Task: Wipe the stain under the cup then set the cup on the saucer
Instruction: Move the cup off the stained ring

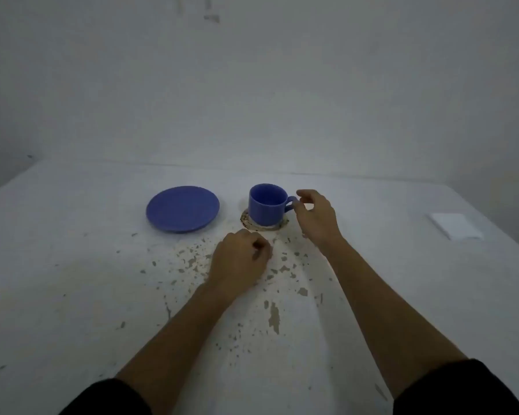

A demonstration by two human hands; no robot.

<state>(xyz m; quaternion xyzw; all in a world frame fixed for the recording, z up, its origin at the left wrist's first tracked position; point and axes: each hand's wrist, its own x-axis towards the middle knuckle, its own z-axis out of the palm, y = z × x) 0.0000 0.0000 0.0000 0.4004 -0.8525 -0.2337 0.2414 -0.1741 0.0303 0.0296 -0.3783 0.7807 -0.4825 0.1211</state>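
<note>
At a worn white table (pixel 72 265), we see the job barely begun: the blue cup (pixel 265 205) stands upright on top of the brown ring of stain (pixel 246 220), which shows around its base on the near and left sides, so nothing under it has been wiped. The right hand (pixel 315 218) is at the cup's handle (pixel 291 203), which points right; the fingers (pixel 304 194) are curled loosely open around it and the thumb seems to touch it, but we cannot say a firm grip has closed. The left hand (pixel 240 260) rests on the table just near of the cup, closed into a loose fist with nothing visible in it. The blue saucer (pixel 182 208) lies bare to the left of the cup, near it but apart. Well off to the right, beside the table's edge, sits a folded white cloth or tissue (pixel 454 229), untouched; we take it for the wiping material, though it is too pale and blurred to be sure. The grey flecks (pixel 273 317) scattered over the near part of the table look like chipped paint rather than spill. By our reading, every step is left: lifting the cup clear of the stain, fetching the white cloth, wiping the ring away, and setting the cup down on the saucer. The lift, we judge, is the step in hand, with the right hand placed to take the handle.
</note>
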